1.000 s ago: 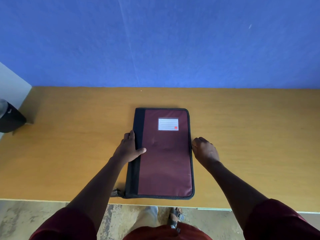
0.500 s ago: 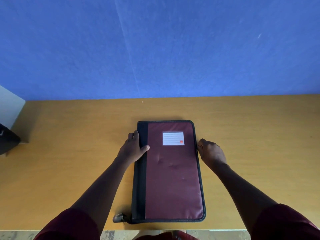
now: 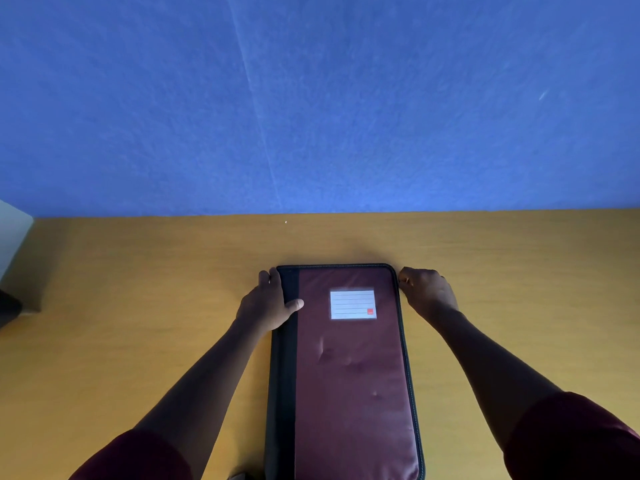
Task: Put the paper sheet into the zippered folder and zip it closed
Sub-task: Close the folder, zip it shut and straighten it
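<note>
**Closed folder flat on table, one hand at each far corner**

Hidden or cut off: the near end of the maroon fabric zippered folder with black spine strip (image 3: 349, 368) runs off the bottom edge, so its near corners are unseen. No paper sheet shows; the folder lies closed, contents hidden. The zipper pull cannot be made out. A dark object (image 3: 8, 308) at the left edge is mostly cut off, unidentifiable.

Folder: rectangular, rounded far corners, cloth cover slightly dimpled, black edging, clear pocket holding a white lined label card with a small red mark (image 3: 352, 304). It lies flat on the yellow-brown wooden table (image 3: 138, 289), centre-near.

Left hand (image 3: 268, 304): fingers curled round the spine's far-left edge, thumb on top of the black strip; it holds the folder.

Right hand (image 3: 427, 292): fingers bent into a pinch at the far-right corner, against the zipper edge; what they pinch is too small to tell.

Behind: textured blue wall (image 3: 346, 98).
</note>
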`<state>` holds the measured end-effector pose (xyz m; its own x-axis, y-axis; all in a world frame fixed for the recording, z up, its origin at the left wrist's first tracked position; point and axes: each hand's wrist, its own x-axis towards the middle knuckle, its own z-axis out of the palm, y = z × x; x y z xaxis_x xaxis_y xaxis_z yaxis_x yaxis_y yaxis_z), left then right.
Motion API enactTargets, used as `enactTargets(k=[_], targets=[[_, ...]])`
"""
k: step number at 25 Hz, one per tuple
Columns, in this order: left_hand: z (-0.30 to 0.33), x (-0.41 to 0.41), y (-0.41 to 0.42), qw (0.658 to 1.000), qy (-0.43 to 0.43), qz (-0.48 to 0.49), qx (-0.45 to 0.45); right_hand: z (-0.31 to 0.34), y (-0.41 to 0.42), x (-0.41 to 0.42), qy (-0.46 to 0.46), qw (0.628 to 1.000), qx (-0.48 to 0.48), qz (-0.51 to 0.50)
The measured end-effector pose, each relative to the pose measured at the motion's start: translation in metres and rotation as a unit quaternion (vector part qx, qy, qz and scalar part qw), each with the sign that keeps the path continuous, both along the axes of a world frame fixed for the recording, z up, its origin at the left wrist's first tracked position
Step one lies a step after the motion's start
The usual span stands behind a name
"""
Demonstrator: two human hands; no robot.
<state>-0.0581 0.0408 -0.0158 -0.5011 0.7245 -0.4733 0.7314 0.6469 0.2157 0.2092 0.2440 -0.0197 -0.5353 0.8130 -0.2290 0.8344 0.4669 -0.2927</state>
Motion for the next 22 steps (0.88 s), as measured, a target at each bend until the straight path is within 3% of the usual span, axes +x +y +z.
enactTargets(k=[8,13,16,20,22], targets=[[0.001,-0.007,0.007,0.999,-0.014,-0.034,-0.014,0.004,0.040,-0.043,-0.066,0.995,0.012,0.074],[0.007,-0.013,0.023,0.996,-0.007,-0.067,-0.061,0.016,0.052,-0.075,-0.093,0.986,-0.019,0.135],[0.007,-0.013,0.027,0.995,-0.004,-0.063,-0.079,0.021,0.058,-0.091,-0.156,0.974,-0.054,0.156],[0.009,-0.012,0.030,0.994,-0.008,-0.062,-0.091,0.027,0.064,-0.105,-0.174,0.968,-0.168,0.072],[0.010,-0.012,0.029,0.994,-0.010,-0.055,-0.090,0.028,0.062,-0.110,-0.169,0.969,-0.179,0.029]])
